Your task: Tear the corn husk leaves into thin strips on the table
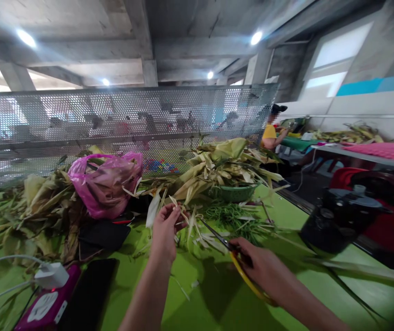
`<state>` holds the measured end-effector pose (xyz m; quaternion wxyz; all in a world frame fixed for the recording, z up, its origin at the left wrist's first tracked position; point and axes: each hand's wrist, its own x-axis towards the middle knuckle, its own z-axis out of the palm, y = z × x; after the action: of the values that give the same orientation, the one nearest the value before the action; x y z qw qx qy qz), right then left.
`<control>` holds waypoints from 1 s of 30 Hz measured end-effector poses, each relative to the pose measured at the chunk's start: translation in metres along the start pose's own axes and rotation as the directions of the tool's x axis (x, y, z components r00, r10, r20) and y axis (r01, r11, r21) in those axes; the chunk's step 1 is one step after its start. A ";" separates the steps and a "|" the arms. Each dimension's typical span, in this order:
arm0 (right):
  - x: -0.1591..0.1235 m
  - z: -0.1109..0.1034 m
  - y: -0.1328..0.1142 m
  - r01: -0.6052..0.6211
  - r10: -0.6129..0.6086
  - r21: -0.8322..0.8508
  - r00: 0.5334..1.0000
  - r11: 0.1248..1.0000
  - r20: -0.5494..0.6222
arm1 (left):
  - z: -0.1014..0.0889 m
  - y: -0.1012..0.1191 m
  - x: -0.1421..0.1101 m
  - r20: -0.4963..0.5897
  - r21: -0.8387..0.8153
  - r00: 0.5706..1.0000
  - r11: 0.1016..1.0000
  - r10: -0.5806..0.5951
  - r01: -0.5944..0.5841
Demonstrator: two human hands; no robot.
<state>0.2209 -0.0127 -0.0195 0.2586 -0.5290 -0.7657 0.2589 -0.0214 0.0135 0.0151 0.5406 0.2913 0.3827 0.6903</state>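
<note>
My left hand (166,230) is closed in a pinch on pale strips of corn husk (190,219), whose ends fan out to its right. In my right hand (257,262) is a pair of scissors (243,271) with yellow handles, its dark blades pointing up and left toward the strips. The blade tips lie close to the husk strips; whether they touch I cannot tell. Beyond my hands, a green basket (234,193) bears a heap of dry corn husks (217,161). Thin green strips (229,216) lie in front of the basket.
A pink plastic bag (107,184) and more husks (41,202) stand on the left of the green table (197,294). Near me lie a power strip (50,299) with a charger and a dark phone-like slab (91,289). A black container (335,220) is at right; a person (271,133) works beyond.
</note>
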 end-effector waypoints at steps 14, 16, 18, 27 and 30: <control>0.047 -0.004 -0.085 0.183 -0.171 0.095 0.978 0.979 -0.117 | 0.004 -0.006 0.001 0.298 0.347 0.954 0.926 0.044 -0.151; 0.057 0.010 -0.076 0.119 -0.106 0.322 0.993 0.939 -0.055 | 0.002 -0.005 0.000 0.286 0.267 0.958 0.960 0.007 -0.087; 0.063 0.020 -0.069 0.092 -0.093 0.486 0.995 0.869 -0.023 | 0.001 -0.004 0.000 0.277 0.183 0.960 0.983 -0.033 -0.019; 0.071 0.015 -0.069 0.091 -0.031 0.651 0.994 0.754 -0.103 | -0.001 0.002 0.003 0.335 0.269 0.940 0.963 -0.066 -0.028; 0.076 0.017 -0.060 0.089 0.057 0.768 0.985 0.634 -0.161 | -0.006 0.005 0.004 0.267 0.248 0.958 0.968 -0.102 0.034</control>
<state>0.1456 0.0391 0.0177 0.5267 -0.3808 -0.5607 0.5130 -0.0301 0.0153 0.0163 0.5732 0.4354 0.3938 0.5716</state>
